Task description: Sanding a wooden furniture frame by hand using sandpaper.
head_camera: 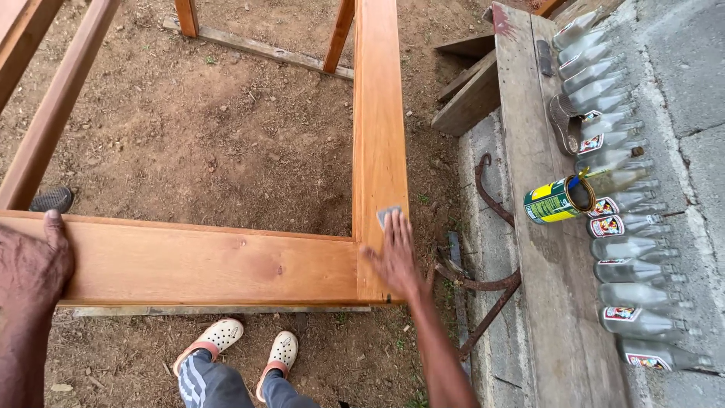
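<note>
A varnished wooden frame (226,264) stands over bare dirt, its near rail running left to right and a side rail (377,113) leading away from me. My left hand (30,264) grips the near rail at its left end, thumb over the top edge. My right hand (394,253) lies flat on the corner joint and presses a small grey piece of sandpaper (387,214) against the side rail under its fingertips.
A long plank (544,264) lies on the concrete at right, with an open paint can (557,200) on its side and a row of several empty glass bottles (627,227). Rusty curved metal bars (483,283) lie by the slab edge. My feet in white clogs (249,344) stand below the frame.
</note>
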